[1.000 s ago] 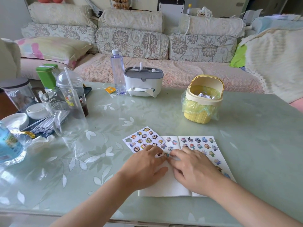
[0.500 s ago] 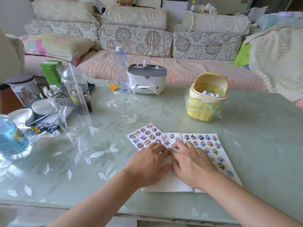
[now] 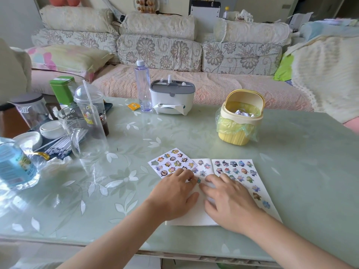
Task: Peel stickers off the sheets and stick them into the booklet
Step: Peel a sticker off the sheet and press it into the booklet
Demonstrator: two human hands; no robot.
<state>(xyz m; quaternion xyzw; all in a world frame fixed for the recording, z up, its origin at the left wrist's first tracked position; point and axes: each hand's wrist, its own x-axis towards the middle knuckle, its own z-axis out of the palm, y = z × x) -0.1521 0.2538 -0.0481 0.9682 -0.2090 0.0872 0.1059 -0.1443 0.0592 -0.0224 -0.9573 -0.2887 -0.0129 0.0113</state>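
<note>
An open white booklet [image 3: 194, 218] lies on the green table, and several cartoon stickers fill its right page [image 3: 238, 171]. A sticker sheet [image 3: 171, 162] lies tilted at the booklet's upper left corner, overlapping it. My left hand [image 3: 174, 195] rests palm down on the left page, with its fingertips at the sheet's lower edge. My right hand [image 3: 231, 200] lies flat across the booklet's fold and right page. One small sticker [image 3: 198, 180] sits on the page between the two sets of fingertips.
A yellow mini bin [image 3: 240, 123] with a bag stands behind the booklet. A tissue box [image 3: 172, 99] and a water bottle [image 3: 143, 88] stand at the far edge. A glass mug [image 3: 87, 136], a domed cup with a straw [image 3: 91, 111] and dishes crowd the left.
My hands have drawn slightly apart, uncovering the small sticker on the page between them. The view has shifted a little.
</note>
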